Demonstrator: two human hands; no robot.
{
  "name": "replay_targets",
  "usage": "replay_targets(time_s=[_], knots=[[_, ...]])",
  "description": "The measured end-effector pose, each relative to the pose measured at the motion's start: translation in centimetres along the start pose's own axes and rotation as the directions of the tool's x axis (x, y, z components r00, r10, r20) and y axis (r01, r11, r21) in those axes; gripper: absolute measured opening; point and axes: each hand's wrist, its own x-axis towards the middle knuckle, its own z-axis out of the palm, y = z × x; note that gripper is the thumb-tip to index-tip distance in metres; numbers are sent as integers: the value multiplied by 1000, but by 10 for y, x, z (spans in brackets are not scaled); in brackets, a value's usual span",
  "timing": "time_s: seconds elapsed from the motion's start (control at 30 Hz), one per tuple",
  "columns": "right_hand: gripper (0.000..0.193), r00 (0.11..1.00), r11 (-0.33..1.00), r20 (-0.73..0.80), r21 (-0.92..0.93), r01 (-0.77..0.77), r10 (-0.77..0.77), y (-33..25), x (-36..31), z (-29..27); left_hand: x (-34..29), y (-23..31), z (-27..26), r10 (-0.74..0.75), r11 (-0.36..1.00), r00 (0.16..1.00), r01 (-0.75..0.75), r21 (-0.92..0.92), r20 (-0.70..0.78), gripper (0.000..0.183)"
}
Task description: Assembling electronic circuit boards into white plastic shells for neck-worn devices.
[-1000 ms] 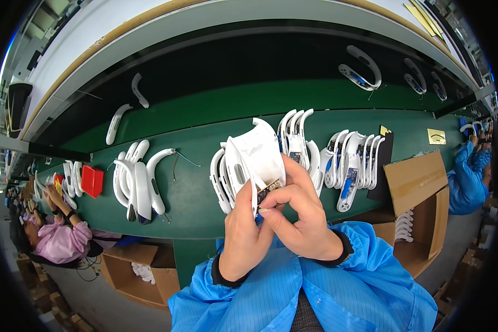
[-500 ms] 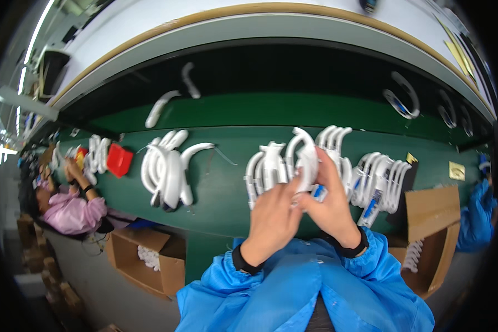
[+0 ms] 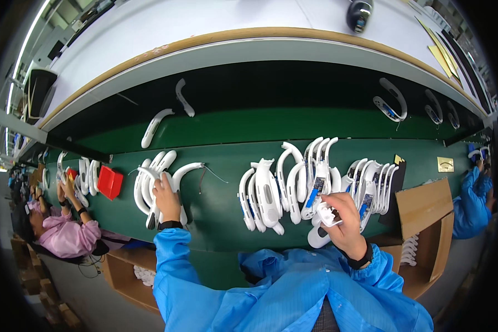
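Observation:
My left hand [image 3: 166, 198] reaches out to the left and rests on a stack of white curved plastic shells [image 3: 156, 178] lying on the green bench [image 3: 221, 199]; its fingers close around one of them. My right hand [image 3: 344, 217] stays near my body and grips a white curved shell part [image 3: 325, 214] at the bench's front edge. Between my hands lies a row of white curved shells [image 3: 285, 182], some with blue parts inside.
More white shells [image 3: 371, 185] stand to the right beside an open cardboard box [image 3: 426, 221]. A red block [image 3: 109, 182] lies at left. A person in pink [image 3: 61, 232] works at far left, another in blue [image 3: 473, 202] at far right. A second box [image 3: 130, 274] sits below.
My hands were together on one white shell in front of me. Now they are apart: the left has gone out to the left stack, the right has dropped to the front edge.

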Motion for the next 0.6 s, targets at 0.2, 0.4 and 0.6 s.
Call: replay_targets(time_s=[0.2,0.4,0.6], knots=[[58,994,970,-50,220,102,-93,26,-7,-11,14,-7,-63,-9,990,998,-1,-142,-68,58],[64,933,924,344,315,-218,103,11,17,-14,10,76,-160,151,543,969,84,-835,196,65],[62,921,859,380,440,-261,85,29,25,-8,-30,204,-205,450,371,564,586,-720,692,62]])
